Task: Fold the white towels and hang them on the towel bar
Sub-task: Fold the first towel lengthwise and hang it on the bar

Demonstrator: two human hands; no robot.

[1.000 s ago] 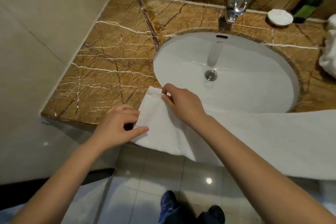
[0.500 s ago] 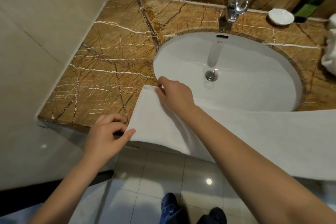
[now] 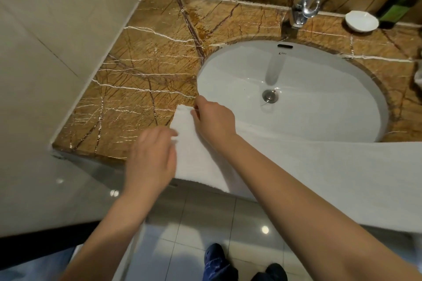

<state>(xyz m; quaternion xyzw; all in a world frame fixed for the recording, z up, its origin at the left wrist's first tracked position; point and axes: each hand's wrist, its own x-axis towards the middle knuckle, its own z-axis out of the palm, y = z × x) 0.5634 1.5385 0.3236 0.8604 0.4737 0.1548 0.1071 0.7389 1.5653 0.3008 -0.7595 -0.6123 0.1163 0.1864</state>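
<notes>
A long white towel (image 3: pixel 331 171) lies spread along the front edge of the brown marble counter (image 3: pixel 146 70), covering the near rim of the sink and hanging a little over the front. My right hand (image 3: pixel 214 118) pinches the towel's far left corner at the sink's rim. My left hand (image 3: pixel 150 157) is blurred, fingers spread, resting on the towel's left edge near the counter front. No towel bar is in view.
A white oval sink (image 3: pixel 296 89) with a chrome tap (image 3: pixel 306 4) fills the middle. A small white dish (image 3: pixel 362 21) and a green bottle (image 3: pixel 395 10) stand at the back right. A beige wall (image 3: pixel 57 29) closes the left. My shoes (image 3: pixel 217 262) show on the tiled floor.
My left hand let go of the towel's near left corner and moved up and right onto the left edge. My right hand stayed pinched on the far corner.
</notes>
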